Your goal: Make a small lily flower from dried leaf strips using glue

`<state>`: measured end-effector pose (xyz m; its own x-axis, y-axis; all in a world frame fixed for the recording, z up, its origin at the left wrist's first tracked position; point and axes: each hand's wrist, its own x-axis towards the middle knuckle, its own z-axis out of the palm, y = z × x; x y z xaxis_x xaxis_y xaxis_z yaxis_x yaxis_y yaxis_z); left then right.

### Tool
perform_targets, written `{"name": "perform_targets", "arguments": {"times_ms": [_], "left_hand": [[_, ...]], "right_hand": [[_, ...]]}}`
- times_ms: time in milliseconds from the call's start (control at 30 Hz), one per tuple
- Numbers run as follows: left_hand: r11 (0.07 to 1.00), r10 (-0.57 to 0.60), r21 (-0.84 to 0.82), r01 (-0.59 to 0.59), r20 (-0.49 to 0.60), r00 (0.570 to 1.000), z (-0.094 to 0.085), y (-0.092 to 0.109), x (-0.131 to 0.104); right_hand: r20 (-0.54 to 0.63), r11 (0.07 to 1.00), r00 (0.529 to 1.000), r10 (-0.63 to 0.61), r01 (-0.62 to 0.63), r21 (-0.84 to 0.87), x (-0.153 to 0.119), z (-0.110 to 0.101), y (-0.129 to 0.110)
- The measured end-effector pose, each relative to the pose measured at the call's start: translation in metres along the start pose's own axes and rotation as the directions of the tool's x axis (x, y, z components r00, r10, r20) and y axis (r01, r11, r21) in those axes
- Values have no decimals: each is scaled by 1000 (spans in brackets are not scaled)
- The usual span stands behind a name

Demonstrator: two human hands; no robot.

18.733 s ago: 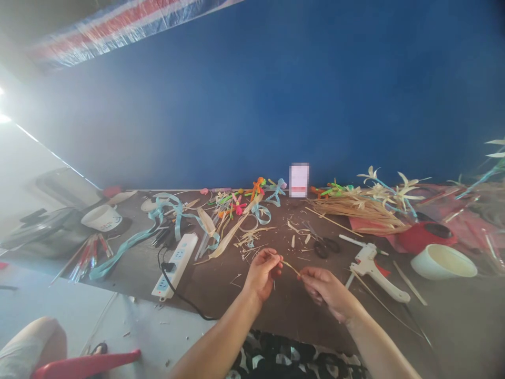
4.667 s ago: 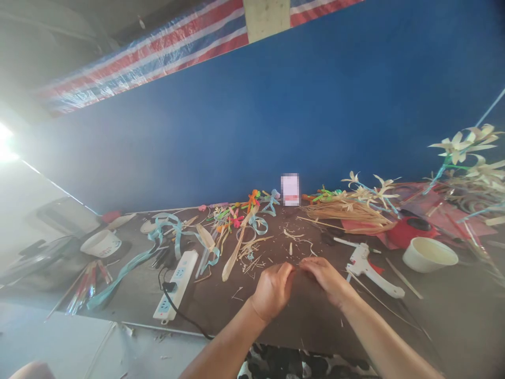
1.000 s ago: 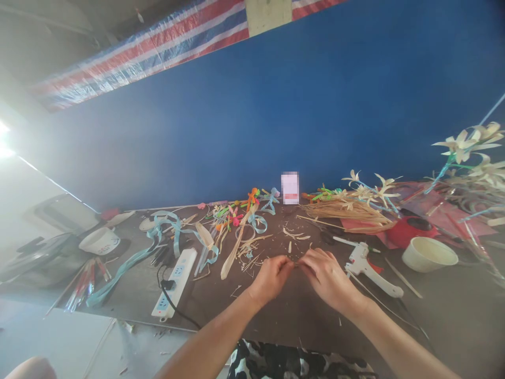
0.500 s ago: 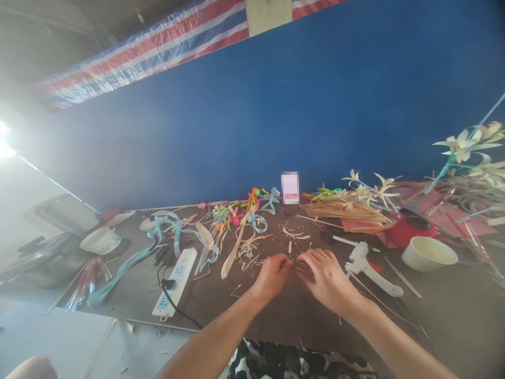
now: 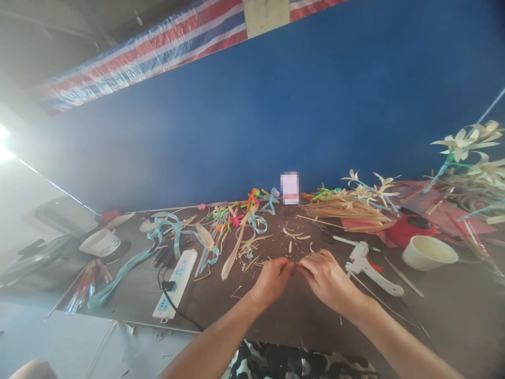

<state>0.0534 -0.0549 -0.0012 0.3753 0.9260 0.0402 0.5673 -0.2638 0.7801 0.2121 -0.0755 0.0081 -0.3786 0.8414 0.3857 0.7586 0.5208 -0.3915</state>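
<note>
Thin strand (image 5: pixel 295 263) directly between fingertips, above tabletop (image 5: pixel 284 326); long axis roughly left-right, neither hand clearly nearer. Left hand (image 5: pixel 272 281) and right hand (image 5: pixel 325 279) close together, not touching; thumb and fingers of each pinched on strand, most of it hidden. Tabletop dark, matte. Beyond hands: pale, curled shavings (image 5: pixel 295 234). Right: glue gun (image 5: pixel 371 268), smooth white plastic; straw bundle (image 5: pixel 347 213), dry, fibrous, flat-lying. Left: ribbon (image 5: pixel 126 273), pale blue, loosely looped.

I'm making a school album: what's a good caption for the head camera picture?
Left hand and right hand close together over a brown table, between power strip and glue gun.
</note>
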Motion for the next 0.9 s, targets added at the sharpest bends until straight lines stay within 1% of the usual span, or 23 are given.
{"name": "perform_targets", "arguments": {"times_ms": [67, 167, 233, 300, 333, 400, 467, 500, 567, 700, 800, 900], "left_hand": [[1000, 13, -21, -13, 1, 1000, -1, 4, -2], [998, 33, -57, -32, 17, 999, -2, 9, -6], [996, 46, -79, -45, 17, 999, -2, 9, -7], [992, 49, -115, -49, -5, 999, -1, 8, -6], [990, 37, -137, -39, -19, 999, -1, 6, -5], [983, -9, -183, 4, -24, 1000, 0, 3, -2], [975, -54, -216, 53, 0, 999, 1, 0, 1], [971, -66, -229, 68, 17, 998, 1, -1, 1], [966, -72, -246, 81, 47, 996, 0, -1, 2], [979, -55, -192, 66, 61, 997, -2, 4, 0], [992, -7, -123, 12, 44, 999, -3, 9, -3], [996, 34, -82, -31, 38, 999, -1, 12, -6]], "right_hand": [[23, 997, 998, 62, -63, 40, 0, 3, 2], [133, 967, 975, 177, -198, 163, 0, 8, 9], [203, 933, 955, 218, -265, 243, -1, 10, 12], [211, 915, 948, 238, -292, 279, -1, 9, 13], [181, 917, 954, 240, -284, 281, -1, 7, 12], [65, 942, 975, 211, -221, 251, -1, 2, 9], [-38, 975, 991, 131, -122, 184, -1, -2, 5], [-59, 986, 994, 90, -81, 147, -1, -3, 4], [-52, 995, 998, 45, -40, 93, -1, -4, 3], [-30, 995, 999, 38, -35, 90, -1, 0, 6], [-9, 987, 997, 81, -79, 137, -1, 5, 8], [96, 964, 985, 145, -163, 209, -1, 8, 11]]}}
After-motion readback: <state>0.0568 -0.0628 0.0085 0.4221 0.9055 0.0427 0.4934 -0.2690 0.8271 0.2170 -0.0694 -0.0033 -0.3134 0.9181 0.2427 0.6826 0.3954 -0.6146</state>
